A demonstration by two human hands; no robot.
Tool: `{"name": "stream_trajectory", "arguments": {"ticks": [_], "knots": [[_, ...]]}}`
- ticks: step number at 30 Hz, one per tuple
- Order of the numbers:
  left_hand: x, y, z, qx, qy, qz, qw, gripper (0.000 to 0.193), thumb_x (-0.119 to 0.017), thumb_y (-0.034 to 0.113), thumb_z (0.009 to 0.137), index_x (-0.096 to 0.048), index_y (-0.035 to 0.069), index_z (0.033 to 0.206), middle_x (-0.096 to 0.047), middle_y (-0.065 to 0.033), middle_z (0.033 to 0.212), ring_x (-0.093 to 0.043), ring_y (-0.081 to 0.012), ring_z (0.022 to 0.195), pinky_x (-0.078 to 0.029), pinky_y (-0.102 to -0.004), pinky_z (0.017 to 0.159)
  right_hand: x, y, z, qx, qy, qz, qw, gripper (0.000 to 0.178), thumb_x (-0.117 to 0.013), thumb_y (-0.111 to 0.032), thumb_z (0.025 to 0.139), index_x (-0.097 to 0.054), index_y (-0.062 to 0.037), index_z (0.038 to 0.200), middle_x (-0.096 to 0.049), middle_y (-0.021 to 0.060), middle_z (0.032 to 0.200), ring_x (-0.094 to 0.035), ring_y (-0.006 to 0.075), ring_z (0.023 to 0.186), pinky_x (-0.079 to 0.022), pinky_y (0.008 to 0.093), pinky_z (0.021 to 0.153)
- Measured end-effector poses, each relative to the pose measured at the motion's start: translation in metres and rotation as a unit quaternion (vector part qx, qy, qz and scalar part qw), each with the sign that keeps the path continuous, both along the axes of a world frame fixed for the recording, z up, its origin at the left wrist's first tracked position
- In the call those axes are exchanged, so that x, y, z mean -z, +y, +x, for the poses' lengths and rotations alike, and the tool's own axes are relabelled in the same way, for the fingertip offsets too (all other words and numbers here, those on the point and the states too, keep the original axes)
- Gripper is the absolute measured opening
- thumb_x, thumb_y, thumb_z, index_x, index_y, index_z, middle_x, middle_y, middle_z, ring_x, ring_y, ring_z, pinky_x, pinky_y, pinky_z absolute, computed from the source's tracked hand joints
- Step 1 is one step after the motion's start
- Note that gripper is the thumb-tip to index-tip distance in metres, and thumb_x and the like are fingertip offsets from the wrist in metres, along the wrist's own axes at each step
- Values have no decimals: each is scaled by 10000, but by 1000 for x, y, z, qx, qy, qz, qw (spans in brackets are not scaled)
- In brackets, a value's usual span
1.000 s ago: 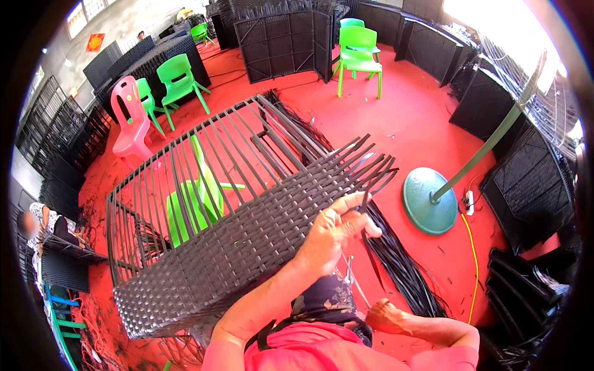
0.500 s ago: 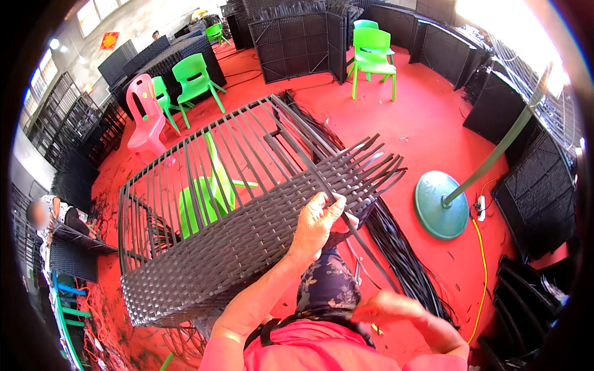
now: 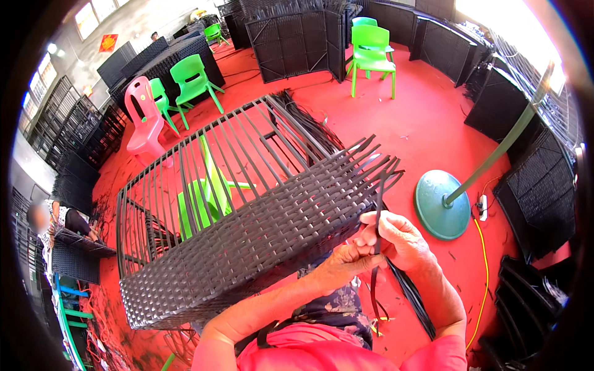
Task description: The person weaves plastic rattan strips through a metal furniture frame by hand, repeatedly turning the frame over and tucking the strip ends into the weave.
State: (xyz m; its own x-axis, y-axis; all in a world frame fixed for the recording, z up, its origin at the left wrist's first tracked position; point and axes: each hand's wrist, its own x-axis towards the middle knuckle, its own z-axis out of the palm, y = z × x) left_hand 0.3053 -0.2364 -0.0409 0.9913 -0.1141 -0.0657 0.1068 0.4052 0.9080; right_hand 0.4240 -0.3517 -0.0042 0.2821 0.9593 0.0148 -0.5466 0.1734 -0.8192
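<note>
Pinching a dark strip (image 3: 379, 203) with both left hand (image 3: 350, 260) and right hand (image 3: 402, 239), close together, right beside the woven frame's (image 3: 247, 240) right end!

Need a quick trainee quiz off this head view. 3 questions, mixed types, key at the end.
1. True or false: the left hand and right hand are far apart.
2. Multiple choice: what colour is the round base of the pole on the right?
A) white
B) green
C) yellow
3. Short answer: what piece of furniture shows through the open, unwoven part of the black frame?

Key:
1. False; they are close together at a dark strip.
2. B
3. A green chair.
</note>
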Motion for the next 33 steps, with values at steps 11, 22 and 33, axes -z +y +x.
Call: {"name": "stream_trajectory", "arguments": {"ticks": [11,22,33], "knots": [[-62,94,25,-182,-120,503,836,177,-592,197,817,-637,44,893,-608,-66,867,-574,-185,846,-443,-300,774,-52,22,112,233,-565,-115,783,212,-533,-165,837,-607,-26,979,-573,74,732,-551,201,630,-434,306,584],[19,192,85,-272,-20,743,611,220,-517,249,803,-668,135,916,-354,-164,1306,-224,-386,1246,-196,-493,1011,-45,145,140,150,-783,-105,594,138,-534,-175,726,-636,-100,781,-607,90,732,-585,285,714,-454,367,631],[12,192,93,-252,25,685,683,236,-567,321,756,-687,126,814,-355,-180,1317,-200,-401,1258,-164,-482,1017,-9,187,142,15,-775,-124,620,156,-571,-183,712,-659,-107,817,-638,80,730,-609,255,693,-465,362,637]]}}
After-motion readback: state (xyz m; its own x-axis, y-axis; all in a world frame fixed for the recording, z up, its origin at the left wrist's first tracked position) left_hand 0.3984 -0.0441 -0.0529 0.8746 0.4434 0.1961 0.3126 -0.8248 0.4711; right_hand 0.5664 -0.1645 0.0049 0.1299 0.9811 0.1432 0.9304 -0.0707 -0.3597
